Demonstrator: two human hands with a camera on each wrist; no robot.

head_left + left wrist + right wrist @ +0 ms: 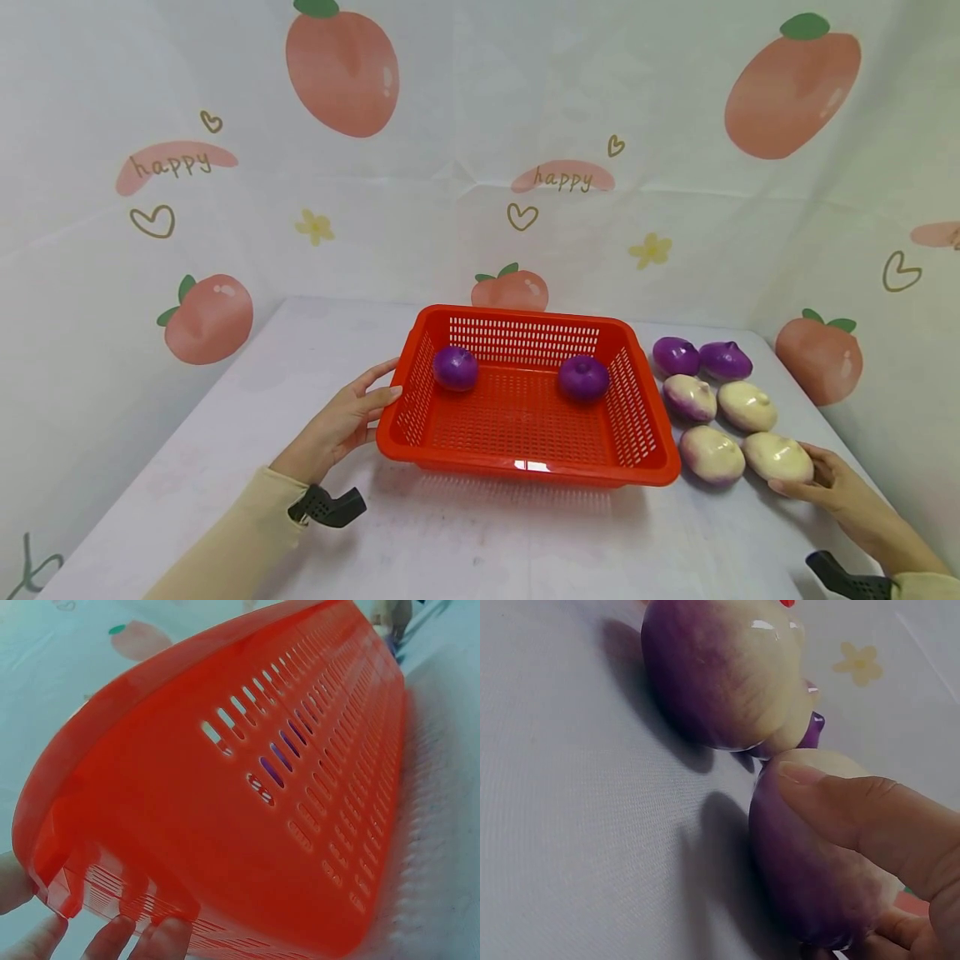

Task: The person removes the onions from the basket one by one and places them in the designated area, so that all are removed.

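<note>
Resting on the white table (480, 542), the right hand (832, 487) is curled round the nearest pale turnip (778, 457), thumb and fingers gripping it. Just left of that hand a second turnip (711, 454) is seen, with four more bulbs beyond. The left hand (341, 425) is laid with fingers (112, 939) extended against the red basket (525, 475) at its near left corner. Further in, two purple onions (456, 368) are held by the basket.

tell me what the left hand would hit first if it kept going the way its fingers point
The left hand points right, fingertips already at the red basket, at its left wall. Pushing on would likely just press that wall; beyond it inside lies a purple onion.
</note>
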